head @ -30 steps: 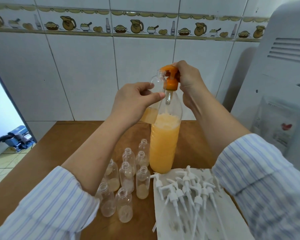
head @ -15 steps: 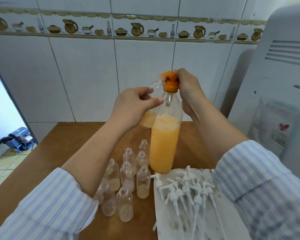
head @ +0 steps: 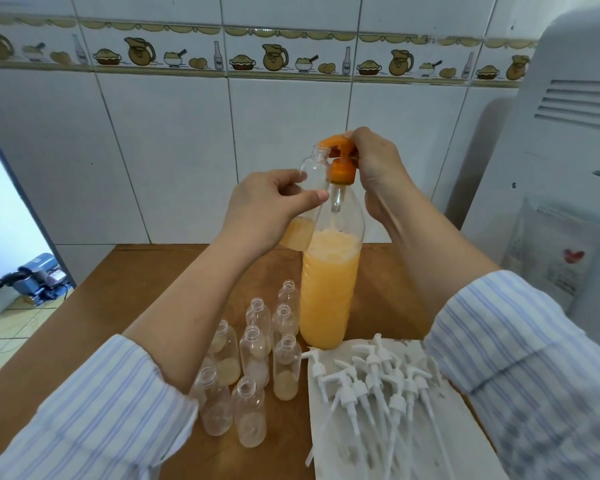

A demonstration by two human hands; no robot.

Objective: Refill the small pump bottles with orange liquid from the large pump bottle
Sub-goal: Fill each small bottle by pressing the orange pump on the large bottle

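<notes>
I find my left hand [head: 267, 206] with fingers clamped on the light, thin-walled small bottle [head: 309, 199], its mouth beneath the spout of the large pump bottle [head: 329, 271], whose orange pump head [head: 338, 150] my right hand [head: 378, 164] grips, best steadied mid-body.

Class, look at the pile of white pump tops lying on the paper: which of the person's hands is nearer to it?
Neither clearly. The left hand holds a small bottle and the right hand presses the orange pump; both are raised far above the white pump tops, left hand slightly lower.
</notes>
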